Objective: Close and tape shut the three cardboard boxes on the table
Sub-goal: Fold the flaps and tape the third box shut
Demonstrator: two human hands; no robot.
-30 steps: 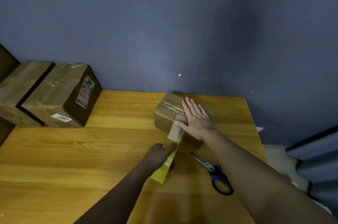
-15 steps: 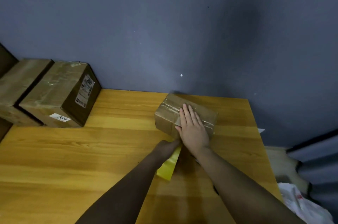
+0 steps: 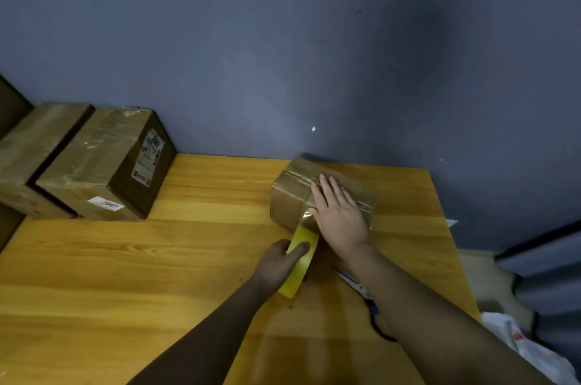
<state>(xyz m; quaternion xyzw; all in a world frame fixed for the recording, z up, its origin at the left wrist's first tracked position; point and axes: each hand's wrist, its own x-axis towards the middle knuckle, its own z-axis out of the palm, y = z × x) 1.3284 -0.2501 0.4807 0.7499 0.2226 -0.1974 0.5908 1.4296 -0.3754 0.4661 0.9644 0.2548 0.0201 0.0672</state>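
Taping of the small box [image 3: 295,196] with the yellow tape roll [image 3: 298,262].
The roll is gripped by the left hand [image 3: 279,262]; the right hand [image 3: 341,215] is pressed flat on the box. A label reading "007" [image 3: 108,204] is borne by a far box [image 3: 103,161].

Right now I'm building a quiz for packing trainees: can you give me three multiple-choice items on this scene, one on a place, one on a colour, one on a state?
1. Where do the scissors lie?
A. on a box
B. on the table, partly under the right forearm
C. on the floor

2. What colour is the tape roll?
A. yellow
B. red
C. white

3. What is the right hand doing?
A. gripping the scissors
B. hanging idle
C. pressing flat on the small box

Answers:
1 B: blades and a blue handle show on the table beside and under the forearm.
2 A: the roll that the left hand grips is yellow.
3 C: its fingers lie straight on the box top, where the tape strip ends.
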